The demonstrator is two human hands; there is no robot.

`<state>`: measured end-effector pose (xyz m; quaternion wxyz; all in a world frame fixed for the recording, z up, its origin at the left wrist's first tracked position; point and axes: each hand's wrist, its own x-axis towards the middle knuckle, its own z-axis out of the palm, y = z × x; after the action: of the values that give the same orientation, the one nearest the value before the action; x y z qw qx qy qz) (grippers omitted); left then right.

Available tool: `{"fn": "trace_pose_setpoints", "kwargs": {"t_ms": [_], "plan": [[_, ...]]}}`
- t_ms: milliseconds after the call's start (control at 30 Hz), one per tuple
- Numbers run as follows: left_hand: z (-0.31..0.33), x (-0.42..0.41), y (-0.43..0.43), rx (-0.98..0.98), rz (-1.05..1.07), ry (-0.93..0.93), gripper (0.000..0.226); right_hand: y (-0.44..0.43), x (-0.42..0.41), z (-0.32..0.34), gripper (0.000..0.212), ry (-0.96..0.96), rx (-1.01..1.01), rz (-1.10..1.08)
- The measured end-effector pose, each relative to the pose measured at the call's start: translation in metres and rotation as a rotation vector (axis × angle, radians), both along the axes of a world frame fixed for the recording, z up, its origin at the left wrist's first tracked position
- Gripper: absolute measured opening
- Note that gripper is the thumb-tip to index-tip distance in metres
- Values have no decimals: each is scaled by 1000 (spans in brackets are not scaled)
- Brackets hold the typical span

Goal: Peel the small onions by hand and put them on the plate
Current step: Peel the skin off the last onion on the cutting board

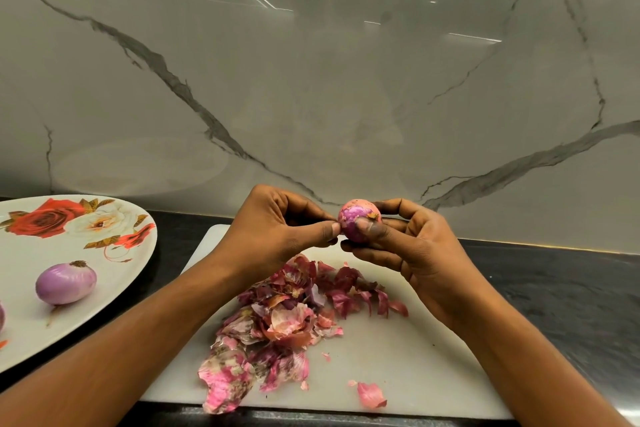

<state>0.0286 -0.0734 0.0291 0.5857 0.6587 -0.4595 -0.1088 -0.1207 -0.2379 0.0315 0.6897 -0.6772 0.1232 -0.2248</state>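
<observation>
Onion (358, 220) part-skinned, held over the cutting board (415, 374): right hand (415, 253) curled round it, left hand (277, 225) pinching skin at its side. One peeled onion (65, 282) on the plate (104, 315), maybe another at frame edge. Peel pile (287, 315) big, no unpeeled stock visible on the desk (571, 288), so likely near done

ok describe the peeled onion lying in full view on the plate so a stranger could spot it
Find the white plate with printed roses, left of the cutting board. Below the roses lies a smooth pale-purple onion with a brown root tuft on top. Unlike the half-peeled onion being held, it has no patchy pink skin.
</observation>
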Motion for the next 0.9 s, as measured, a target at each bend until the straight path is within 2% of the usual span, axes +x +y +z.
{"fn": "trace_pose_setpoints", "kwargs": {"t_ms": [133, 267, 333, 667, 900], "plan": [[0, 0, 0, -25, 8, 12, 12, 0, -1, -1, 52, 4, -23, 1], [4, -5, 0, -67, -60, 101, 31, -1, -1, -2, 55, 15, -108, -18], [4, -5, 0, -55, -63, 105, 33, -1, -1, -2, 55, 13, -106, 1], [0, 0, -1, -70, -20, 97, 19, 2, -1, 0, 53, -2, -11, 42], [-1, 0, -2, -78, -23, 92, 19, 3, -2, 2, 51, -5, 29, 41]]}}
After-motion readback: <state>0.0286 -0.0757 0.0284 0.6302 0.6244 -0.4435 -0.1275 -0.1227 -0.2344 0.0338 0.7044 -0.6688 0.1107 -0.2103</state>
